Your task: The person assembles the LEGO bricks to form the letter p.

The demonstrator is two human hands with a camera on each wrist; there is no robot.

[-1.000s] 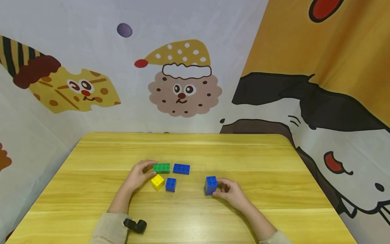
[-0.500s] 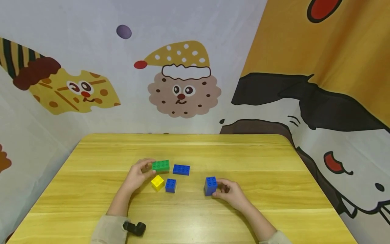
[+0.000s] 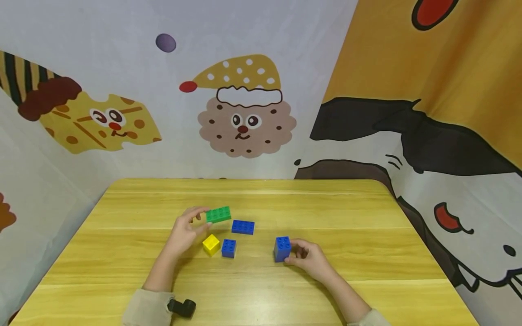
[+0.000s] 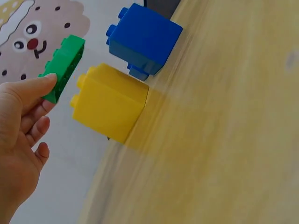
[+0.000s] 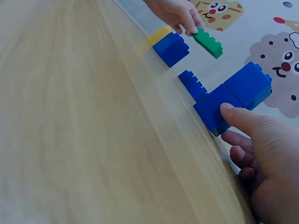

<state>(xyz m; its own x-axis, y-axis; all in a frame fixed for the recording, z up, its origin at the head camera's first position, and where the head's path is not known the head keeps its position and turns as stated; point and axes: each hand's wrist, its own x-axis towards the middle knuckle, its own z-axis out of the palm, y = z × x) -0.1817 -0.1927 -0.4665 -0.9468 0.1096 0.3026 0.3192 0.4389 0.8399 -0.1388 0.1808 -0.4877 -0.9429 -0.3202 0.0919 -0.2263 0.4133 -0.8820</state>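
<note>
My left hand (image 3: pixel 183 230) pinches a green toy building brick (image 3: pixel 218 214) at its left end, thumb on the near side. In the left wrist view the green brick (image 4: pixel 64 67) is held up off the table. My right hand (image 3: pixel 311 259) grips a stack of two blue bricks (image 3: pixel 282 249), which stands upright on the table. The seam between the two shows in the right wrist view, where the thumb presses the lower brick (image 5: pixel 216 108). Between the hands lie a flat blue brick (image 3: pixel 243 227), a blue cube-shaped brick (image 3: pixel 229 248) and a yellow brick (image 3: pixel 211 245).
The wooden table (image 3: pixel 350 213) reaches back to a wall cloth (image 3: pixel 253 167) printed with cartoon figures. A small black device (image 3: pixel 181 308) sits at my left sleeve (image 3: pixel 147 308). The yellow brick is just in front of my left fingers.
My left hand has lifted the green brick and moved it away from me and slightly right, tilting it. The right hand and the blue stack have stayed in place.
</note>
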